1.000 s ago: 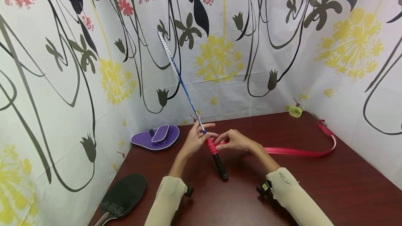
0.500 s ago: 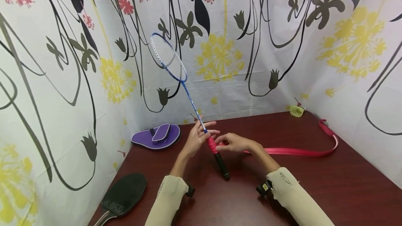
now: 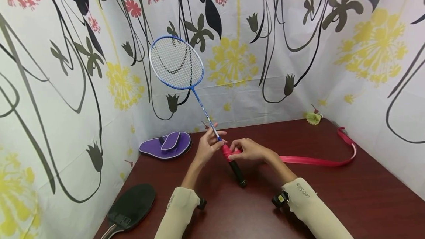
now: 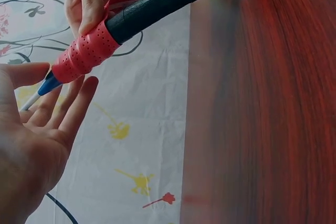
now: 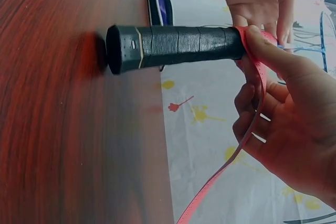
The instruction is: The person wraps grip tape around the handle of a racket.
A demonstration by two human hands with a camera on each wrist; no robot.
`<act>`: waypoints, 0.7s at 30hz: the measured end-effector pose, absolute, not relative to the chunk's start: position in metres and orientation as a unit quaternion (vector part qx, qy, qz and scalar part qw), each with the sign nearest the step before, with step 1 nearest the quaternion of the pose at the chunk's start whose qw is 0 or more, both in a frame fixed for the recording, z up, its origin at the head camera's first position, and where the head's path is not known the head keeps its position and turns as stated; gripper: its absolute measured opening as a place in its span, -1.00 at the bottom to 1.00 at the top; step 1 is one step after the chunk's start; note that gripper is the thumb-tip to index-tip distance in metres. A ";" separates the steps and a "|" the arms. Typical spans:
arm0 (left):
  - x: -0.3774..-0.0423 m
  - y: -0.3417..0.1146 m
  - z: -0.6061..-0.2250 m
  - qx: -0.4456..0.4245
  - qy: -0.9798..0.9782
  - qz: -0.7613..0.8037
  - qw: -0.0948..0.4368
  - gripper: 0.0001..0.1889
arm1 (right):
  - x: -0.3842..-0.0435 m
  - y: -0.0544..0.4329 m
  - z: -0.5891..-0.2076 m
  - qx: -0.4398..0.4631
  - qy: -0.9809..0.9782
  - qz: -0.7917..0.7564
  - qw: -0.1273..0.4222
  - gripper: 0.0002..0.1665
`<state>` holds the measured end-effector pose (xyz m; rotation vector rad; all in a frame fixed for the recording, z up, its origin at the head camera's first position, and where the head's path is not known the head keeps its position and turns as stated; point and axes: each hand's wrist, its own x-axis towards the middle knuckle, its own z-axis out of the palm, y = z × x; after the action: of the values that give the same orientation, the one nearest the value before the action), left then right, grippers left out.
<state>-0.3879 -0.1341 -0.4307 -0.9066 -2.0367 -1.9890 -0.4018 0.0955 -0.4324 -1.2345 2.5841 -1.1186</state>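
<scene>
Head view shows a badminton racket (image 3: 204,110) held aslant around the middle of the frame, with its strung head in the upper left and its black handle (image 3: 237,172) pointing to the lower right. The left hand (image 3: 207,145) pinches the racket just above the handle, between the thumb and the fingers behind it; in the left wrist view the other fingers of this hand are spread apart. The right hand (image 3: 250,149) pinches the red tape (image 3: 227,151), which is wound around the upper part of the handle. A loose strip (image 3: 312,161) of red tape lies along the right side of the table (image 3: 358,191) and curves upward there. In the right wrist view, the tape passes from the fingers toward the bottom of the frame. Whether the handle's end touches the table, I cannot tell.

A purple case (image 3: 152,147) lies on the table, left of the left hand; a black bat (image 3: 131,207) is in the lower left, and a yellow shuttlecock (image 3: 313,118) is at the far right corner, near the flowered cloth (image 3: 232,110).
</scene>
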 end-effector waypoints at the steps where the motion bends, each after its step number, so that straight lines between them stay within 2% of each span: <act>1: -0.388 -0.134 -0.431 -0.298 -0.684 -0.660 0.082 -0.20 | -0.402 0.096 -0.432 -0.401 0.840 -0.365 0.032 -0.73; 9: -0.388 -0.129 -0.435 -0.258 -0.709 -0.646 0.112 -0.13 | -0.402 0.093 -0.434 -0.384 0.845 -0.371 0.008 -0.64; 15: -0.389 -0.125 -0.441 -0.235 -0.731 -0.624 0.143 -0.06 | -0.401 0.091 -0.439 -0.368 0.854 -0.368 -0.009 -0.65; 21: -0.389 -0.123 -0.442 -0.223 -0.730 -0.628 0.150 -0.03 | -0.398 0.088 -0.438 -0.359 0.860 -0.363 -0.025 -0.62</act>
<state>-0.3889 -0.1234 -0.4416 -0.6400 -2.0976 -1.8044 -0.3977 0.0880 -0.4378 -1.1458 2.7441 -1.1572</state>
